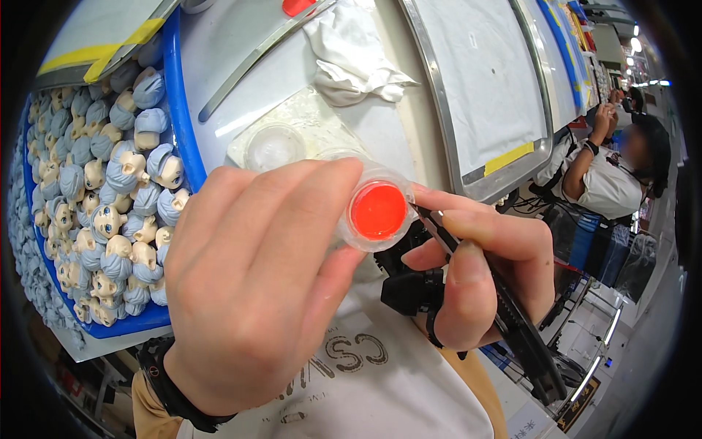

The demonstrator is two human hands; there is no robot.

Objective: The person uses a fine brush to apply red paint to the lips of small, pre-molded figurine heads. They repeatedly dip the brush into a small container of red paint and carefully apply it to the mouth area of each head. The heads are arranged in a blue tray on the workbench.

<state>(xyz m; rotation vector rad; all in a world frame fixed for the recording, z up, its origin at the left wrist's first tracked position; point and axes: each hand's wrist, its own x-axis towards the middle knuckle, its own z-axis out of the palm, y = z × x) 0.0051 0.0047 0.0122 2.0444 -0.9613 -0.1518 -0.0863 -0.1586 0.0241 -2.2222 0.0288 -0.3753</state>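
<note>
Two hands meet near the middle of the view. The left hand (267,256), coming in from eight o'clock, is clamped on a clear cup of red paint (379,211), its fingers on one side of the wall and its thumb below; the cup's open mouth faces the head camera. At four o'clock from the cup, the right hand (504,274) pinches a black cutter-like tool (523,333), whose tip lies at the cup's three o'clock edge; whether it touches cannot be told. The tool's body runs out toward five o'clock.

Just past the left knuckles, at ten o'clock, sits a clear dish (274,148). A metal strip (252,73) slants at eleven, and a crumpled white cloth (355,58) lies at twelve. A narrow lane of pale tabletop (420,143) shows at one o'clock, bounded by the steel edge of a framed tray (448,124). At nine, a blue rim (175,80) borders crowded doll heads (110,219), close beside the left hand.
</note>
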